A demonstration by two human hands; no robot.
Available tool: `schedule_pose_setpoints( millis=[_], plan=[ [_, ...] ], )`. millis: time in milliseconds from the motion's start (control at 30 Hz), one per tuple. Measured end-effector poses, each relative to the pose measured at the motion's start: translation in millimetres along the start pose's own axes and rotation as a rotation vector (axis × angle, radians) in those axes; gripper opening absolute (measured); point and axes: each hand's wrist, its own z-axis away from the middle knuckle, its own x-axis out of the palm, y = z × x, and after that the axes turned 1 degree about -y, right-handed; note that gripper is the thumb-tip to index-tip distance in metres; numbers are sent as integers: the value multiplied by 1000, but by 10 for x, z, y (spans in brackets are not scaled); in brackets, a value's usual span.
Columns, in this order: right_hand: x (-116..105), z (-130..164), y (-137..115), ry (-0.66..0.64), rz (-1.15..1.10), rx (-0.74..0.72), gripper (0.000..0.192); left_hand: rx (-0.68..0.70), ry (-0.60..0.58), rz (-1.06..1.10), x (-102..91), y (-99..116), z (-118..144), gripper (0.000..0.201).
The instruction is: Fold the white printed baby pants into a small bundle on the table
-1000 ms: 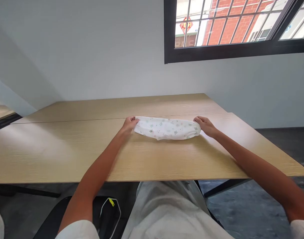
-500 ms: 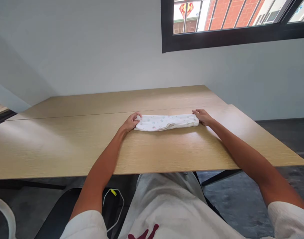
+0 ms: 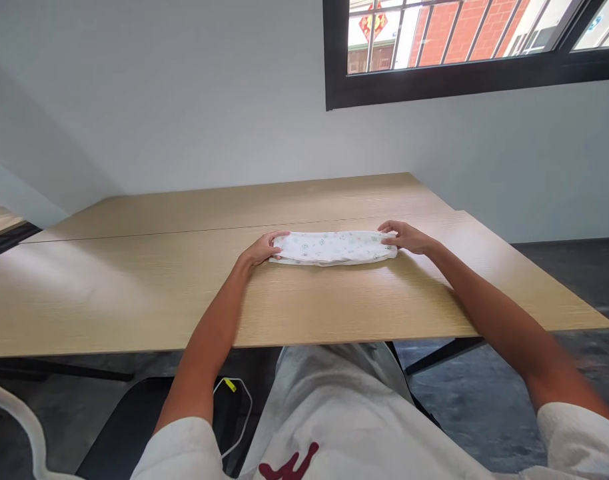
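A smooth, matte, pale wall [image 3: 209,100] rises behind the bench [image 3: 134,293], a broad flat top of light wood with fine grain and a thin dark seam running across it. Below lies a mottled dark grey floor [image 3: 464,393]. The window [image 3: 434,85] has a thick black frame, with thin bars and red brick beyond. A pale, softly wrinkled shirt [image 3: 364,427] fills the near middle, and a dark chair [image 3: 129,427] with a rounded corner stands to its left, near a curved white tube [image 3: 27,417]. The cloth [image 3: 334,247], thin, white and dotted with small prints, lies on the bench just on the near side of the seam, folded into a long narrow strip with a slightly uneven near edge. Its long axis runs left to right, roughly parallel to the bench's near edge, one end toward each hand. The left grip [image 3: 263,249] curves round the left end, touching it; whether it clamps there I cannot tell. The right grip [image 3: 408,238] is spread, fingers apart from the thumb, which touches the right end. Smallest is a yellow tag [image 3: 230,385] on a thin white cord [image 3: 247,413].
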Motion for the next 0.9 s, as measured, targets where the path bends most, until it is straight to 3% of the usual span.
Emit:
schedule_pose_setpoints(
  millis=[133,233,367,467,567,667,733,900],
  plan=[
    [33,-39,36,30,173,-6,37,-13,-16,-52,-63,-29,-8,84],
    [109,-31,40,127,446,-74,31,64,38,-268,-61,25,28,74],
    [268,56,-87,282,805,-324,31,272,173,-736,17,160,78,52],
    [434,171,-311,288,869,-610,17,386,210,-900,179,217,56,39],
    [655,280,-503,80,758,-824,12,412,73,-845,435,212,4,40],
    [880,326,-531,-97,815,-902,21,339,-114,-851,684,181,-28,56],
    [987,316,-475,-129,936,-902,27,271,-182,-913,790,173,-28,62],
    [1081,265,-379,-72,1214,-825,30,142,-212,-1028,862,248,24,64]
  ],
)
